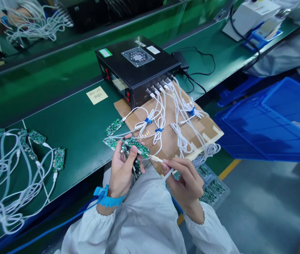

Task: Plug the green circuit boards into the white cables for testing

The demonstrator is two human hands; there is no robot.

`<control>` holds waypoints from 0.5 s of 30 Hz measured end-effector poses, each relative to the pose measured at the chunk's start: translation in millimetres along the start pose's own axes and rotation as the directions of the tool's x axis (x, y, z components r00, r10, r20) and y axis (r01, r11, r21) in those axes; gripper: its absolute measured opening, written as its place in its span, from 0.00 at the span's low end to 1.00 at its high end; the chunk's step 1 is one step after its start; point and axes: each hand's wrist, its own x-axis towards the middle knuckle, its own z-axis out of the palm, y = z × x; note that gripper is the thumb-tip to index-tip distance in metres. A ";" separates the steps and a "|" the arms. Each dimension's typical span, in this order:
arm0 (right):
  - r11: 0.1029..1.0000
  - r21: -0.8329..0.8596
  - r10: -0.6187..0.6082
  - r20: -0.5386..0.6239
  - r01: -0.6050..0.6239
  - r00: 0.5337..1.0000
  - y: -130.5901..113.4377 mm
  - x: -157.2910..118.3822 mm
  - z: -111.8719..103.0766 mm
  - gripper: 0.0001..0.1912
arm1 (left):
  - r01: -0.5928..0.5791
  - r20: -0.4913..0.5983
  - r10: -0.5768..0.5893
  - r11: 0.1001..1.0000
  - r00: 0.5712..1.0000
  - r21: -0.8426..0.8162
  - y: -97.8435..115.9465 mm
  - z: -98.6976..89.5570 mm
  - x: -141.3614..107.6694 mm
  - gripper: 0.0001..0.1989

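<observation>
My left hand (123, 169) is closed around a green circuit board (139, 146), thumb on top; more boards show in and below its fingers. A white cable plug (156, 159) meets the board's right end, and my right hand (183, 176) pinches the cable just behind it. Whether the plug is fully seated I cannot tell. Just beyond my left hand lies another circuit board (114, 127) with a white cable in its end. White cables (160, 121) tied with blue bands run over a cardboard sheet (169, 137) to a black box (136, 67) with a fan grille.
Circuit boards (59, 158) with tangled white cables lie at the left of the green bench (83, 144). A yellow note (97, 95) lies beside the box. At the right stands a blue crate (274, 123); below the cardboard is a clear tray (218, 190) of boards. Another person's hands (7, 19) show top left.
</observation>
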 end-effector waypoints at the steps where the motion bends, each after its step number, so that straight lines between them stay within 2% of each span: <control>1: 1.000 0.006 0.015 0.001 -0.015 1.000 -0.8 1.0 0.3 0.12 | -0.007 0.001 0.007 1.000 1.000 -0.002 -0.5 -0.1 -0.1 0.40; 15: 0.987 0.063 0.144 0.057 -0.148 0.988 -5.5 2.0 4.5 0.08 | -0.171 -0.026 0.171 0.985 0.985 -0.008 -9.6 -2.2 -0.2 0.34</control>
